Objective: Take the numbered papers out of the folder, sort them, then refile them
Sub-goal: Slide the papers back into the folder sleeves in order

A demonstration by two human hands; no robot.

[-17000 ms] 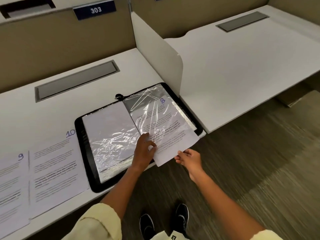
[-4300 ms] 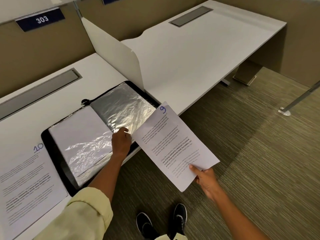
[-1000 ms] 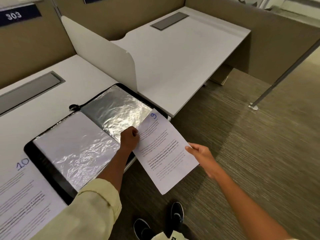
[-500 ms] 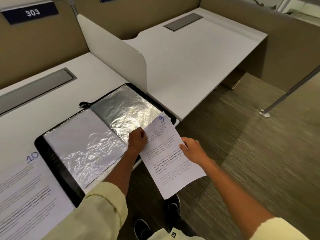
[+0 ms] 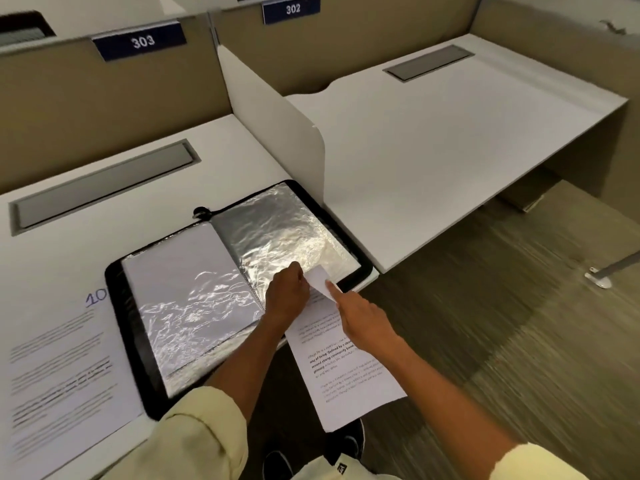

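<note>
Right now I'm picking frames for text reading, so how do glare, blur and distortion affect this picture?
Head view: overhead light glares off the crinkled plastic sleeves of the folder, washing out whatever lies inside; motion blur smears the print on the paper marked 10 and the carpet at right; the wide lens bends the desk edges; the sheet under both hands is sharpest.

The white desk (image 5: 104,188) is carrying an open black folder (image 5: 138,362) at its 4 o'clock corner and a paper marked 10 (image 5: 59,368) at 7 o'clock.
</note>
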